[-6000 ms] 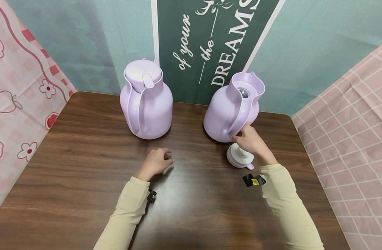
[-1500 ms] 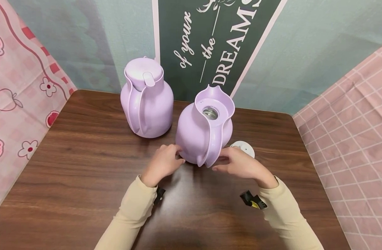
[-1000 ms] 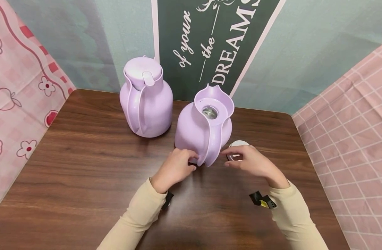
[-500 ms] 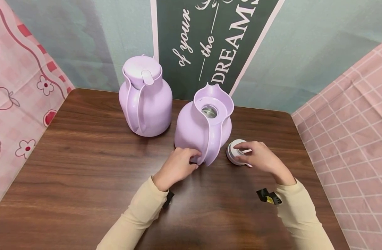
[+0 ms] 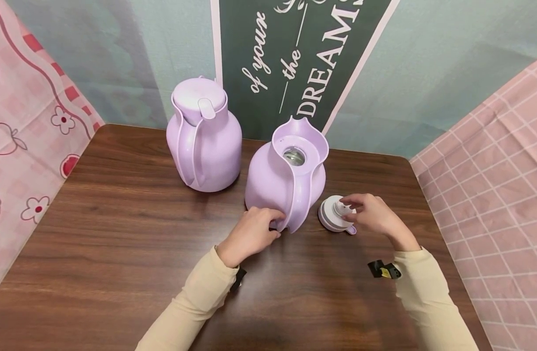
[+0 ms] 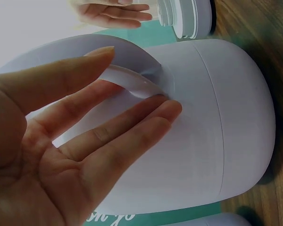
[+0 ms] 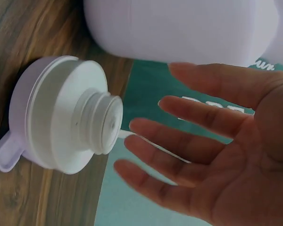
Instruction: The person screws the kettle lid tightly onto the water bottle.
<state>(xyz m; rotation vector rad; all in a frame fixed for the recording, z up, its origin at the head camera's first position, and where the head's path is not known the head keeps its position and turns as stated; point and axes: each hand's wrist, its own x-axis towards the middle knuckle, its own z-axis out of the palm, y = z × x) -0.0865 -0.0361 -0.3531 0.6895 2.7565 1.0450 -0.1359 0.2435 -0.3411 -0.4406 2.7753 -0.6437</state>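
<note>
A lilac vacuum jug (image 5: 272,180) stands without its lid at mid-table, its silvery mouth showing. My left hand (image 5: 252,233) is at the lower end of its handle (image 5: 300,200); in the left wrist view the fingers (image 6: 127,141) lie loosely extended beside the handle, fingertips right at the jug wall. To the right, the jug's lid (image 5: 331,217) rests upside down on the table, white threaded plug up and lilac tab toward the near right. My right hand (image 5: 373,214) hovers over it; in the right wrist view its spread fingers (image 7: 174,141) are just apart from the plug (image 7: 106,122).
A second lilac jug (image 5: 211,151), with its lid on, stands to the left toward the back of the brown wooden table (image 5: 119,234). Behind the table hangs a green cloth (image 5: 268,48) with white lettering; patterned pink cloths flank both sides.
The lidless jug has come leftward and nearer from the right. My left hand has moved to its handle; my right hand has left the jug and moved over to the lid.
</note>
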